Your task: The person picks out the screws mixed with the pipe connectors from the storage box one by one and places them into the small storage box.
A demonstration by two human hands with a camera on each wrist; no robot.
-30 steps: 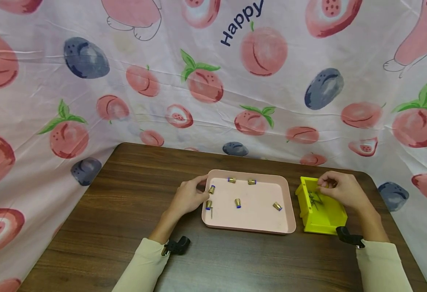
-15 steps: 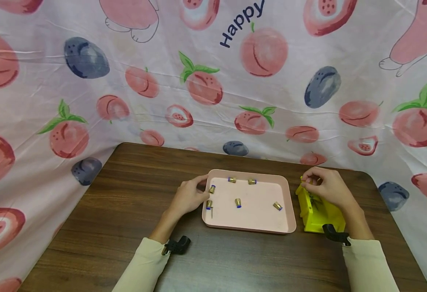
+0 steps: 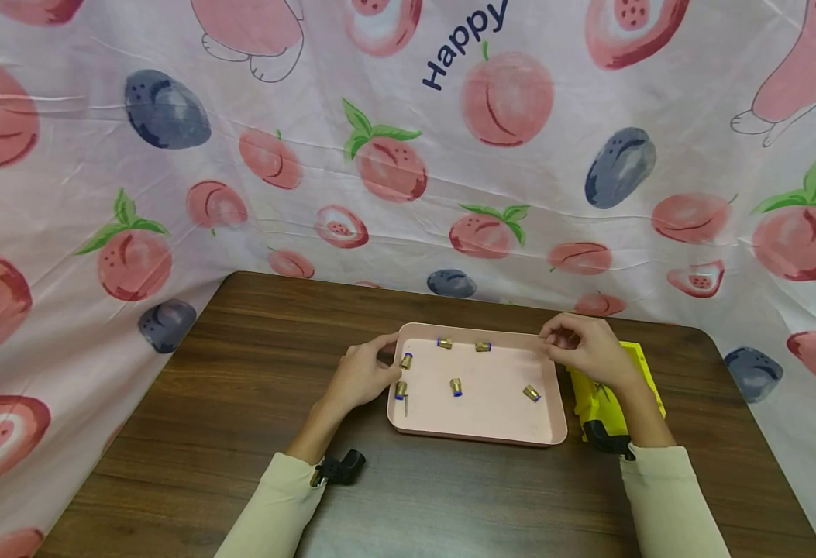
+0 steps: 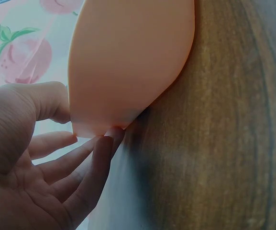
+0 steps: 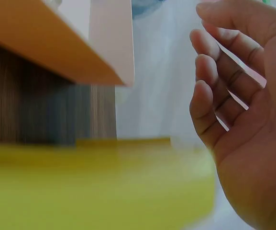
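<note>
Tray [image 3: 491, 425] holds six brass fittings [image 3: 455, 387].

A pale pink tray [image 3: 550, 403] holding brass fittings [image 3: 455, 386] with blue rims sits on a dark brown wood-grain desk [image 3: 240, 403]; at 3 o'clock, a bright yellow box [image 3: 641, 364]. Cream sleeves [image 3: 275, 504] frame a white backdrop [image 3: 310, 155] patterned with pink peaches and blue plums.
</note>
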